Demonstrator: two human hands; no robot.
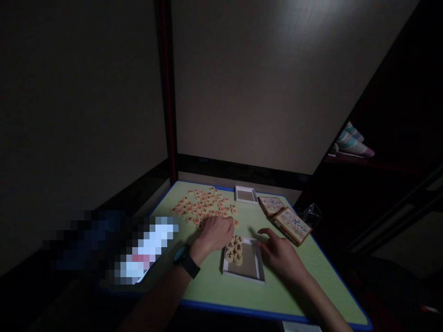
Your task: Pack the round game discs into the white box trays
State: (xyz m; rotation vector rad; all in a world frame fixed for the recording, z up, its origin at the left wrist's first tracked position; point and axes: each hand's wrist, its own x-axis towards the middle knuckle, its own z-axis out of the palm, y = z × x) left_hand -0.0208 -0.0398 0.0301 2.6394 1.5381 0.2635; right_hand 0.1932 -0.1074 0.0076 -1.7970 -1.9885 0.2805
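My left hand (215, 234), with a dark watch on the wrist, reaches to the far left corner of an open white box tray (247, 269). Its fingers are bent and pressed together; whatever they hold is hidden beneath them. Inside the tray, along its left side, several round Chinese chess pieces (238, 258) with dark characters lie in two columns. My right hand (281, 252) is beside the tray's right wall, fingers apart and holding nothing. Past my left hand, many more chess pieces (204, 203), red-marked and dark-marked, are scattered across the table.
The green table (277, 299) has a blue edge. A second white tray (246, 195) lies at the back. Two printed boxes (293, 224) lie at the right, near a dark shiny object (311, 214). A bright, blurred-out screen (150, 249) lies at the left. Walls stand behind.
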